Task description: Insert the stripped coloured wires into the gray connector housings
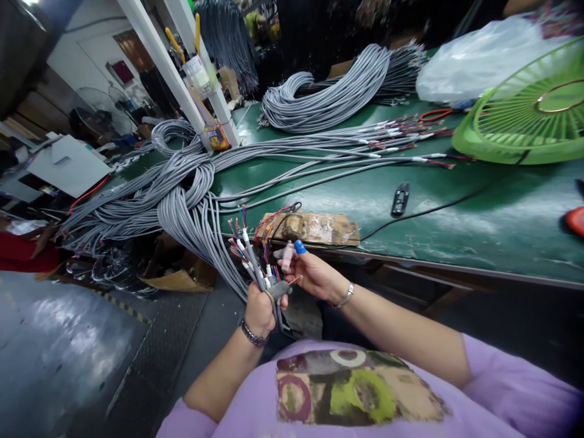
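Green bench [438,240] edge runs ahead; left fingers [283,301] clasp gray cables [279,289]; right fingers' [306,259] closure is unclear.

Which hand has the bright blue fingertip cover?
Right hand: bright blue fingertip cover on one digit. Left hand, gripping round grey cables, shows none.

Cables [177,213] lie on the workbench [479,243] left of centre and hang over its near edge. Below centre, the right hand [319,277] is right of the left hand [261,310]; above both lies a wooden board [326,228], with snips [400,199] farther right. A coil [365,76] lies at upper centre, a fan [483,146] before a plastic bag [479,58] upper right.
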Available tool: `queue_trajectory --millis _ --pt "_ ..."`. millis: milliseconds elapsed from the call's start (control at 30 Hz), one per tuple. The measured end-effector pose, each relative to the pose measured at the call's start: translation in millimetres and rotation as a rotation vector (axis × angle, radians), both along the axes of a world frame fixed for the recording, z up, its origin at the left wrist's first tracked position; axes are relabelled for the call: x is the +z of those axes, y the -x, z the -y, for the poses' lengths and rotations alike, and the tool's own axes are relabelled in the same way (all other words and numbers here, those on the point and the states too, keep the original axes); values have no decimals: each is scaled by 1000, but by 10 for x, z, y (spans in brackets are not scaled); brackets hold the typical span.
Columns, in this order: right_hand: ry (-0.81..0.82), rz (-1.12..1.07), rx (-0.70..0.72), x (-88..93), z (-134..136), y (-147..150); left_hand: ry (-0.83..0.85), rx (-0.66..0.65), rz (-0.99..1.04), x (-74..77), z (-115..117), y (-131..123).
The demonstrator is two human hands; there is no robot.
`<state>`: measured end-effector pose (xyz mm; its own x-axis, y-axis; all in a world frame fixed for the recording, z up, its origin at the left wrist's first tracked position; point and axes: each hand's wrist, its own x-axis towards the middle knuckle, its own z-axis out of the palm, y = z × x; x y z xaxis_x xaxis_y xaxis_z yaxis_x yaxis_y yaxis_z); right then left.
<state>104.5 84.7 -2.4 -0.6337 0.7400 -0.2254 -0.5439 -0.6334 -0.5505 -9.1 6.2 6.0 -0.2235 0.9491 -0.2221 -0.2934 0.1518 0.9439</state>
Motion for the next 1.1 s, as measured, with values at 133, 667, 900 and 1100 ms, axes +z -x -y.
queue_trajectory --millis 133,667,900,1100 --pt "-75 48 86 -29 110 -141 -43 37 -8 -22 85 13" --pt "-557 479 101 156 323 -195 -68 -99 -206 -131 210 23" --pt "-488 470 33 91 308 -175 -100 90 -16 -130 160 -23" --pt "-425 404 16 9 305 -195 -92 133 31 -68 127 -31"
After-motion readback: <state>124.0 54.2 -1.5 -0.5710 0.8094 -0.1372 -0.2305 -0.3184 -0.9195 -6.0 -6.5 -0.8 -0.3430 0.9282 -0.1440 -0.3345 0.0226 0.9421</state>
